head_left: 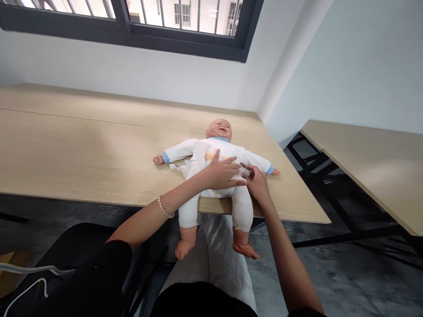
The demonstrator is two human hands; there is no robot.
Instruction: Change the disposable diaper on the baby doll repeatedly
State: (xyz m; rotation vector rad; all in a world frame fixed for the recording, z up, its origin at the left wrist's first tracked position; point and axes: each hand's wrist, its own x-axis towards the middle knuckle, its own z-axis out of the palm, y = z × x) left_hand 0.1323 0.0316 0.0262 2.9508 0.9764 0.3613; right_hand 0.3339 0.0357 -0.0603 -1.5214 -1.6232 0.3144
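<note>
A baby doll (220, 129) in a white outfit with blue cuffs lies on its back at the table's front edge, its legs hanging over. Around its hips is a white diaper (216, 193), with a loose tab spread out on the left side. My left hand (224, 172) lies across the doll's belly, fingers spread. At the diaper's right side my right hand (257, 180) is closed, fingertips pinching the diaper's edge near the doll's hip.
The wooden table (82, 154) stretches left below a barred window (185, 26). Another table (366, 158) with black legs stands at the right. A black chair (86, 237) and white cables (33, 268) are at the lower left.
</note>
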